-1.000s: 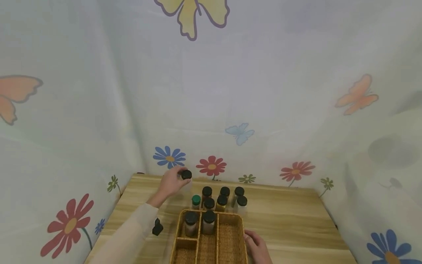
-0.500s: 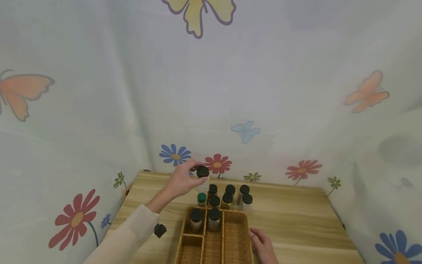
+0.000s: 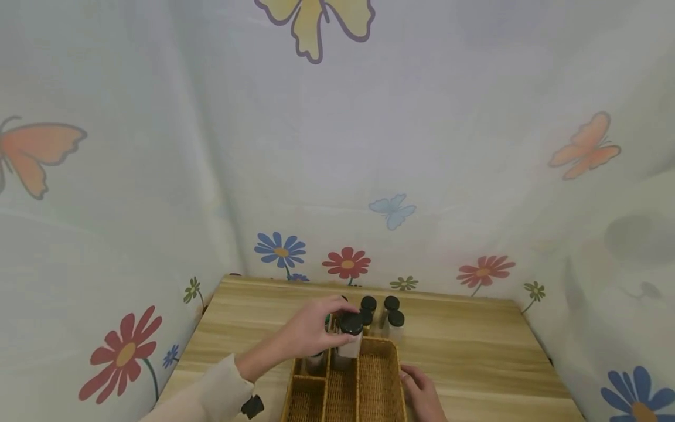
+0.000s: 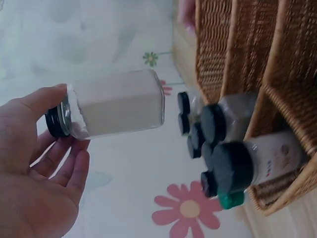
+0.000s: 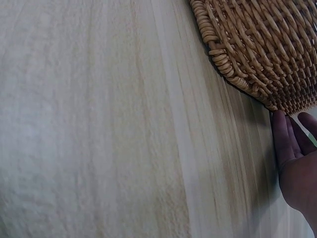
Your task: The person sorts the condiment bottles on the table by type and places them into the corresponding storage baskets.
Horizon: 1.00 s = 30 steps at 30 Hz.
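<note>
My left hand [image 3: 308, 331] pinches a clear jar of white powder [image 4: 119, 106] by its black lid, thumb on one side and fingers on the other. The jar hangs above the compartmented wicker basket [image 3: 377, 381], over its middle compartment, partly covering a jar standing there. In the left wrist view, two black-lidded jars stand in the basket: one with a printed label [image 4: 277, 156] and one beside it [image 4: 240, 111]. At the basket's right side is my right hand [image 3: 422, 395]; in the right wrist view its extended fingertips [image 5: 282, 129] touch the lower wicker wall.
Behind the basket several black-lidded jars [image 3: 395, 322] stand grouped on the wooden table [image 3: 464, 346]. A green-lidded jar [image 4: 231, 199] is among them, mostly hidden by my left hand in the head view. A flower-printed cloth [image 3: 337, 146] surrounds the table.
The left hand has carried the powder jar from the table's back left, rightward and toward me, to above the basket. The right hand has stayed at the basket's side.
</note>
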Tool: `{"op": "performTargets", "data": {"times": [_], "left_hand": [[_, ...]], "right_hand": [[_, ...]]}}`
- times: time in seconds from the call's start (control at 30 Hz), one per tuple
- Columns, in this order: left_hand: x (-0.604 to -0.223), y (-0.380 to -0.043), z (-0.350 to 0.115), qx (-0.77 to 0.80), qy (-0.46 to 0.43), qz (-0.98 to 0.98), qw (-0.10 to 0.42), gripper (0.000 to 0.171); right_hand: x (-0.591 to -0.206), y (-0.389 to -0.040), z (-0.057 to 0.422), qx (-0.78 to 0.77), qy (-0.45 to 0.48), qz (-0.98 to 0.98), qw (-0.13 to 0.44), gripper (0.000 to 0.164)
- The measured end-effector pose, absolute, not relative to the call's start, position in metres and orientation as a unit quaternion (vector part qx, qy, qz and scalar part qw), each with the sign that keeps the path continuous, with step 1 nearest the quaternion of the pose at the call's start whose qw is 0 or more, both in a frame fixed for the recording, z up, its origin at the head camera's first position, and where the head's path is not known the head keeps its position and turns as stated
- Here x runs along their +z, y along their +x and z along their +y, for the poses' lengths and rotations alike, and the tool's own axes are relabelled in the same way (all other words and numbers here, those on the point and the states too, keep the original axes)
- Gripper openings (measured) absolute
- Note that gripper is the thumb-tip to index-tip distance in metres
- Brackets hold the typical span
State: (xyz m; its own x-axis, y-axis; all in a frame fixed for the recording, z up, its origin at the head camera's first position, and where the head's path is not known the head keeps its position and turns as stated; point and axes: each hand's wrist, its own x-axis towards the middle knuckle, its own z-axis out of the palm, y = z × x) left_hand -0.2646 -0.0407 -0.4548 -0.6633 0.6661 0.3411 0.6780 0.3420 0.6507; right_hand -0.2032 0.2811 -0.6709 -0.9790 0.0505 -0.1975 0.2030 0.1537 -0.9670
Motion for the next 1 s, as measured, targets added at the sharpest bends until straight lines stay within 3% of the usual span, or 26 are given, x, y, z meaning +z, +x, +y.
{"op": "performTargets", "data": {"times": [0.2,1.0], "left_hand": [[-0.481,-0.249,-0.040,-0.422,-0.393,-0.816,-0.050,0.041],[-0.562,-0.225,-0.027,-0.388,-0.284,-0.872,-0.089,0.040]], "right_hand": [[-0.671,-0.203,0.280,-0.648,0.075,0.756,0.056,0.056],[-0.673,-0.201,0.277,-0.658,0.063,0.749,0.048,0.056]]}}
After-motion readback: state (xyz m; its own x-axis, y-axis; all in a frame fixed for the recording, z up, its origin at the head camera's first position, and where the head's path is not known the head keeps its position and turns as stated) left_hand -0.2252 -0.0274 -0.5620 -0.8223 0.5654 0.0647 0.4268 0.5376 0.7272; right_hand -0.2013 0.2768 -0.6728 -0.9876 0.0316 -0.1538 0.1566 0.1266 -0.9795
